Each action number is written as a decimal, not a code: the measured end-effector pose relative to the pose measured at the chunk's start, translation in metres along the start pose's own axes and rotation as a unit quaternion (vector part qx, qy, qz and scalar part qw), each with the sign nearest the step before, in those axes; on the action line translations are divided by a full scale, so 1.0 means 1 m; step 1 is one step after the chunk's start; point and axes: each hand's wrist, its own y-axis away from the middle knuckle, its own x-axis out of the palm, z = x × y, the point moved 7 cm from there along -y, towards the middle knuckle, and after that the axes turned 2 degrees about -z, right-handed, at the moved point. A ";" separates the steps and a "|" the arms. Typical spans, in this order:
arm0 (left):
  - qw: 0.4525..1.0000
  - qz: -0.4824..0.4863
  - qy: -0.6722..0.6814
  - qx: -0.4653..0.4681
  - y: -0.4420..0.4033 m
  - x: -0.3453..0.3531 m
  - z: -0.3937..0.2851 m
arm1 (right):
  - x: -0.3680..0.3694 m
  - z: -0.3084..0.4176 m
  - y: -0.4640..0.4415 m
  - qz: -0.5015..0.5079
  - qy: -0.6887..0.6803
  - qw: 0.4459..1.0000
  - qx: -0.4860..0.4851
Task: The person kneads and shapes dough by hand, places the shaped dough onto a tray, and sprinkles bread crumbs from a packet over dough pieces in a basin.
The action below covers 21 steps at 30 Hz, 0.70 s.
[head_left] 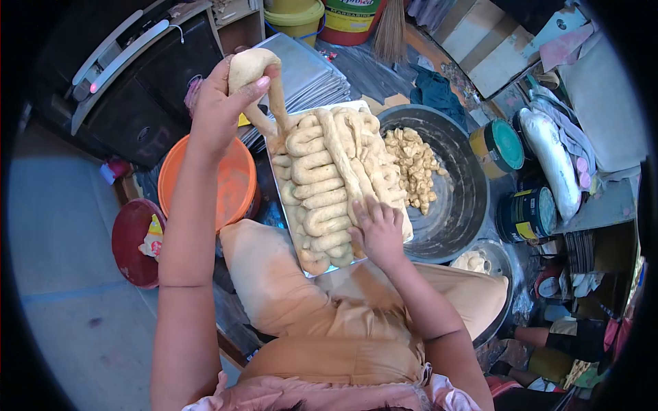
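My left hand (pixel 218 103) is raised above the far left corner of the tray, its fingers closed around a looped dough rope (pixel 255 67). Both ends of that loop hang down to the dough below. A white tray (pixel 408 229) rests over my lap, largely covered by dough ropes (pixel 319 185) folded in tight zigzags. One long strand (pixel 334 140) lies lengthwise across them. At the near right of the tray, my right hand (pixel 380 233) touches this strand with its fingers spread; the fingertips partly hide the strand's lower end.
A wide dark basin (pixel 473 198) with small dough pieces (pixel 415 164) stands right of the tray. To the left are an orange bucket (pixel 177 179) and a dark red lid (pixel 130 240). Stacked metal trays (pixel 301 65) lie beyond. Paint-like cans (pixel 508 145) stand at right.
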 end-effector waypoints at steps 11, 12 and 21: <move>0.999 0.008 0.043 -0.011 0.032 0.030 0.008 | 0.061 0.003 -0.146 -0.044 -0.017 0.994 -0.103; 0.998 0.006 0.059 -0.018 0.037 0.034 0.008 | 0.058 0.000 -0.156 -0.048 -0.051 0.996 -0.059; 0.992 0.094 -0.054 -0.059 0.110 0.067 0.032 | 0.035 0.008 -0.042 0.128 -0.076 0.981 -0.122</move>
